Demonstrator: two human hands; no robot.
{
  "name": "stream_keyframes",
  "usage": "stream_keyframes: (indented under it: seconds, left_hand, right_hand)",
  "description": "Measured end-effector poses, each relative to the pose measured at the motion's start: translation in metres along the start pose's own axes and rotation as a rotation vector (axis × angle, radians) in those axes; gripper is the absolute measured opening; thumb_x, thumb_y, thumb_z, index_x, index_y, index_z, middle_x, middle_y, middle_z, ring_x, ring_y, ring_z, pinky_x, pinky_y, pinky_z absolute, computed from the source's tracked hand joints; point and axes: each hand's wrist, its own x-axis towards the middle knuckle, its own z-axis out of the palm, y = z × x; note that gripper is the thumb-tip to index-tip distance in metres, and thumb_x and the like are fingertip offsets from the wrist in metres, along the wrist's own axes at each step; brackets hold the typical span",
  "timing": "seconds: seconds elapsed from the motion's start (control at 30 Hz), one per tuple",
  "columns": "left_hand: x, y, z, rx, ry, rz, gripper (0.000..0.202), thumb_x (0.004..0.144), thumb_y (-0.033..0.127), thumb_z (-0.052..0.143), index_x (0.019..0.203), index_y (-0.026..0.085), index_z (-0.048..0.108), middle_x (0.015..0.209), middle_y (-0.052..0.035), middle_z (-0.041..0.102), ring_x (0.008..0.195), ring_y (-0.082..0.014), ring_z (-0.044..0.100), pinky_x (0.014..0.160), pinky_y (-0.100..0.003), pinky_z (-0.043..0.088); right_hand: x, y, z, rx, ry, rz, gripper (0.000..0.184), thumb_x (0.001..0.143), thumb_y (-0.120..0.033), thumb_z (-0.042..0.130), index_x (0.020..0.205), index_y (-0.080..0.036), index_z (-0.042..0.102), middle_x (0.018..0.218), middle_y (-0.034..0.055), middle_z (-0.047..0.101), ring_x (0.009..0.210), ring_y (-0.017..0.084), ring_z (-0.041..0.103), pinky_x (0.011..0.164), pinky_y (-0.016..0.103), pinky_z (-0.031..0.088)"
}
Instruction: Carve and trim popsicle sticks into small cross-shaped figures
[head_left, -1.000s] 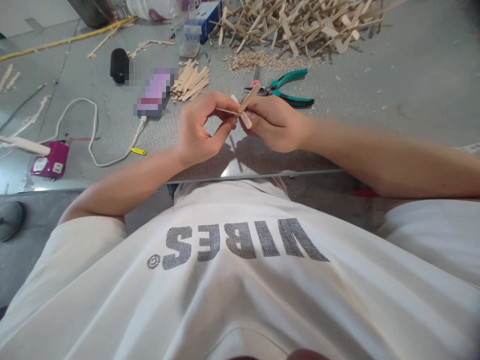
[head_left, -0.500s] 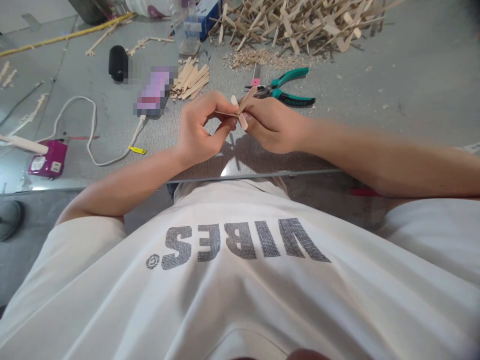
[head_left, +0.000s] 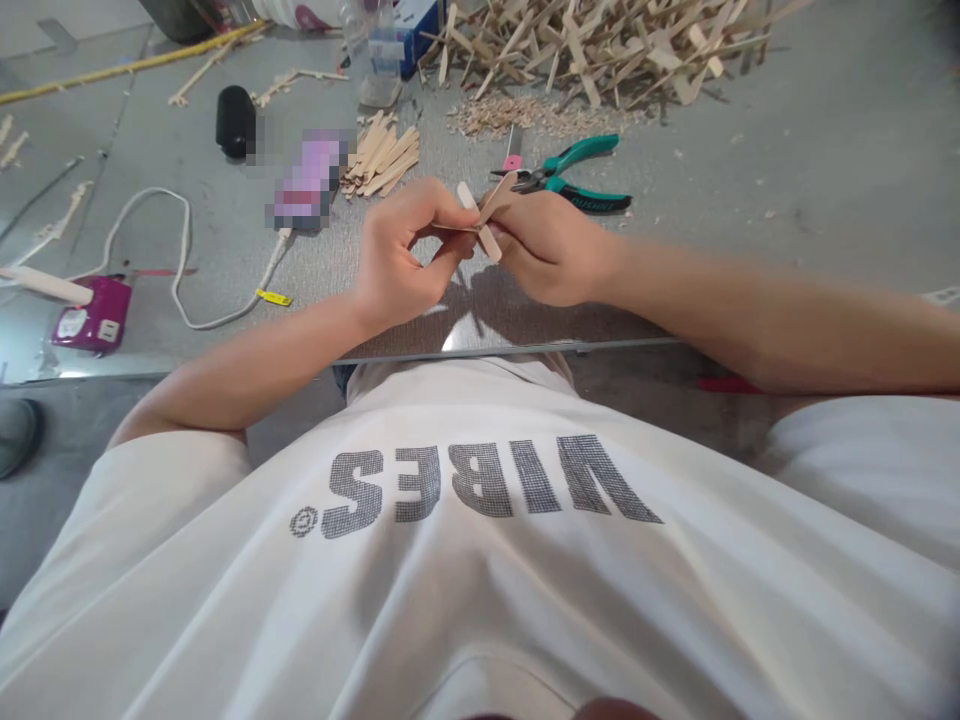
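Between my hands are several flat wooden craft sticks, crossing one another close to a common point. My left hand pinches one stick from the left, thumb and index finger pressed together. From the right, my right hand grips the crossed sticks, its fingers curled around them; where the sticks join is partly hidden by fingertips. Green-handled pliers lie just beyond my right hand, beside a small blade with a pink part. A bundle of loose craft sticks rests past my left hand.
A large heap of crossed sticks covers the back, with wood chips before it. At left lie a phone, white cable, black case and purple box. The table edge runs before my torso.
The crossed sticks have shifted slightly between my fingers, and the pale stick now shows more of its length. Both hands stay almost in place.
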Motion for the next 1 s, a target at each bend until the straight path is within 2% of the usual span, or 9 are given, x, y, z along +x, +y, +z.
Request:
stream_keyframes:
  seconds: [0.1, 0.17, 0.3, 0.37, 0.5, 0.6, 0.7, 0.8, 1.0]
  left_hand:
    - [0.0, 0.004, 0.001, 0.019, 0.017, -0.004, 0.031, 0.109, 0.052, 0.07, 0.103, 0.022, 0.075, 0.093, -0.0034, 0.072, 0.083, -0.0156, 0.077, 0.076, -0.032, 0.065]
    - [0.0, 0.006, 0.002, 0.03, 0.017, -0.039, 0.031, 0.108, 0.052, 0.071, 0.102, 0.021, 0.075, 0.093, -0.0034, 0.072, 0.083, -0.0152, 0.076, 0.076, -0.032, 0.065]
    - [0.002, 0.005, 0.003, 0.019, -0.01, -0.154, 0.039, 0.106, 0.059, 0.073, 0.1, 0.021, 0.072, 0.093, -0.0032, 0.072, 0.081, -0.0146, 0.075, 0.078, -0.033, 0.065]
    - [0.005, 0.002, 0.002, -0.01, -0.017, -0.197, 0.041, 0.106, 0.062, 0.073, 0.106, 0.021, 0.072, 0.093, -0.0028, 0.072, 0.081, -0.0146, 0.076, 0.079, -0.034, 0.066]
    - [0.01, -0.001, 0.0, -0.115, 0.056, -0.234, 0.054, 0.101, 0.071, 0.079, 0.129, 0.026, 0.068, 0.094, -0.002, 0.076, 0.077, -0.0145, 0.075, 0.072, -0.031, 0.066]
    - [0.011, 0.002, -0.001, -0.081, 0.062, -0.291, 0.054, 0.102, 0.073, 0.076, 0.117, 0.022, 0.071, 0.088, -0.0017, 0.076, 0.077, -0.0143, 0.077, 0.071, -0.028, 0.064]
    - [0.011, 0.01, -0.002, -0.064, -0.007, -0.308, 0.049, 0.104, 0.068, 0.076, 0.1, 0.019, 0.074, 0.085, -0.0025, 0.078, 0.075, -0.0132, 0.078, 0.072, -0.027, 0.065]
    - [0.01, 0.017, -0.001, -0.07, -0.027, -0.297, 0.042, 0.107, 0.059, 0.076, 0.098, 0.018, 0.077, 0.085, -0.0027, 0.082, 0.074, -0.0127, 0.079, 0.072, -0.025, 0.066]
    - [0.011, 0.022, -0.004, -0.049, -0.066, -0.208, 0.026, 0.109, 0.039, 0.075, 0.095, 0.019, 0.081, 0.086, -0.0025, 0.084, 0.066, -0.0116, 0.078, 0.066, -0.024, 0.063]
  right_hand:
    - [0.0, -0.001, -0.001, -0.088, -0.006, 0.002, 0.058, 0.118, -0.069, 0.01, 0.092, -0.027, 0.041, 0.083, 0.0035, 0.049, 0.069, 0.02, 0.039, 0.071, 0.041, 0.036]
    - [0.0, -0.003, -0.003, -0.114, -0.017, 0.012, 0.062, 0.117, -0.07, 0.007, 0.093, -0.027, 0.044, 0.082, 0.0045, 0.053, 0.068, 0.02, 0.041, 0.069, 0.041, 0.037]
    - [0.002, -0.003, -0.006, -0.031, -0.022, 0.035, 0.073, 0.117, -0.078, 0.013, 0.102, -0.024, 0.059, 0.088, 0.0076, 0.065, 0.075, 0.02, 0.055, 0.075, 0.039, 0.048]
    - [0.004, -0.003, -0.006, 0.044, 0.01, 0.046, 0.077, 0.115, -0.083, 0.015, 0.105, -0.023, 0.063, 0.09, 0.0072, 0.068, 0.078, 0.019, 0.059, 0.078, 0.037, 0.051]
    - [0.007, -0.005, -0.006, 0.135, 0.137, 0.081, 0.073, 0.115, -0.084, 0.021, 0.094, -0.025, 0.058, 0.088, 0.005, 0.066, 0.074, 0.017, 0.056, 0.077, 0.037, 0.051]
    - [0.007, -0.007, -0.005, 0.141, 0.166, 0.076, 0.071, 0.113, -0.086, 0.024, 0.088, -0.027, 0.054, 0.087, 0.0051, 0.067, 0.073, 0.018, 0.057, 0.077, 0.038, 0.053]
    - [0.006, -0.01, -0.005, 0.143, 0.146, 0.071, 0.07, 0.112, -0.087, 0.023, 0.096, -0.027, 0.055, 0.097, 0.0076, 0.073, 0.084, 0.021, 0.066, 0.086, 0.04, 0.058]
    - [0.005, -0.013, -0.006, 0.126, 0.111, 0.068, 0.067, 0.115, -0.083, 0.02, 0.1, -0.027, 0.054, 0.101, 0.0096, 0.074, 0.086, 0.021, 0.064, 0.087, 0.041, 0.056]
    - [0.004, -0.008, -0.011, 0.185, 0.052, -0.036, 0.063, 0.118, -0.077, 0.025, 0.095, -0.027, 0.056, 0.085, 0.004, 0.061, 0.077, 0.019, 0.052, 0.076, 0.038, 0.046]
